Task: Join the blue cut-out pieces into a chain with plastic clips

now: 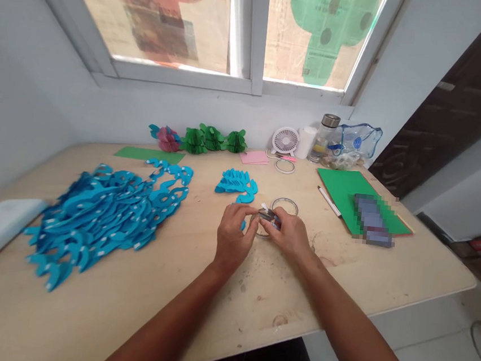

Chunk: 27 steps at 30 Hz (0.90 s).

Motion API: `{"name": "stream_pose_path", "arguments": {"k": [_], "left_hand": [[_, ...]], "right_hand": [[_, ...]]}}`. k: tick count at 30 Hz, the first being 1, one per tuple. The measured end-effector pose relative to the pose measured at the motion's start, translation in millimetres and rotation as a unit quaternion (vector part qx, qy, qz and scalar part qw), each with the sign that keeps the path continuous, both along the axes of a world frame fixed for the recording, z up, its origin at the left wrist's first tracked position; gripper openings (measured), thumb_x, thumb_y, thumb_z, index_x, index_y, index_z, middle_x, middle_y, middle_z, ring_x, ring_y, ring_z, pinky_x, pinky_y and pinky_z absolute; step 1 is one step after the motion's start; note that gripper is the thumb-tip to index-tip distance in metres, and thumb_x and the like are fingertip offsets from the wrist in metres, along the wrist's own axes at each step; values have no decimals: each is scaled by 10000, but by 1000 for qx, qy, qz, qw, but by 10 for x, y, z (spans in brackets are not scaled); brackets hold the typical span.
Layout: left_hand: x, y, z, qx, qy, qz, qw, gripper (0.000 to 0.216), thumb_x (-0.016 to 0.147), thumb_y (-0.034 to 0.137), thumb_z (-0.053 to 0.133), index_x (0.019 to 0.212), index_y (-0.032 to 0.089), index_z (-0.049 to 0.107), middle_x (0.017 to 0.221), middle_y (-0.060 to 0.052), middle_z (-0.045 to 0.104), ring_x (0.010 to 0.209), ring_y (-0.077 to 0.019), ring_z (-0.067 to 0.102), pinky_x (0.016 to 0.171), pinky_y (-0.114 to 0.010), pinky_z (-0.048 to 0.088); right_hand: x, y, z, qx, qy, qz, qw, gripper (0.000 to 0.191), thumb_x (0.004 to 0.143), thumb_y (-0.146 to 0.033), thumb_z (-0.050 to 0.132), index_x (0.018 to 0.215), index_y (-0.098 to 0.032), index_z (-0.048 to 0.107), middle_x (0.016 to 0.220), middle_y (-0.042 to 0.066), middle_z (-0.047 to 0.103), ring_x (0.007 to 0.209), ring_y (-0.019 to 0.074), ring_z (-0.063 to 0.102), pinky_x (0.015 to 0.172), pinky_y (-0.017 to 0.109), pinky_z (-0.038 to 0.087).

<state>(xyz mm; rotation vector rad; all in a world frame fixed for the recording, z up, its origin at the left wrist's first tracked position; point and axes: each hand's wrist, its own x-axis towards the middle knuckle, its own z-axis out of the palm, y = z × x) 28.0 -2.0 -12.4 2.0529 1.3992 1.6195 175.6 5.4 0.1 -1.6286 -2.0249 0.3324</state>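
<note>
My left hand (235, 230) and my right hand (286, 228) meet over the middle of the table. Between their fingertips is a small dark object (268, 213) with a white scrap (264, 206) on top; its kind is hard to make out. Both hands pinch it, my right thumb and fingers around its right side. Just behind the fingers lies a thin ring (285, 200), like a narrow tape roll. Part of another ring (263, 235) shows beneath the hands. A small folded blue paper strip (235, 182) lies beyond my left hand, its tail partly hidden by the fingers.
On the left lies a big heap of blue paper strips (106, 207) with white patches, beside a white box-like thing (0, 225). Green paper (341, 193), a marker (329, 201) and a blurred item (373, 220) lie right. A fan (285, 141) and bottle (324, 138) stand behind.
</note>
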Motion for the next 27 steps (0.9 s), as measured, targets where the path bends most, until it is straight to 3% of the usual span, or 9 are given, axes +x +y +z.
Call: {"name": "stream_pose_path", "arguments": {"k": [11,27], "left_hand": [[1,10,-38,2,37,25,999,82,779,176,580,847,215,605,834,-36,613,841,-202,544,752,-343,459],[8,13,-63,11,31,24,999,91,766,157,593,836,214,602,839,-36,598,871,-203,536,789,-352,455]], "right_hand": [[-64,-64,39,8,-115,7,993,263,859,-423,465,952,-204,578,776,33,694,700,169,625,535,240,259],[-80,-62,15,19,-123,6,992,267,856,-413,455,968,-207,584,787,46,705,704,179,635,529,246,249]]}}
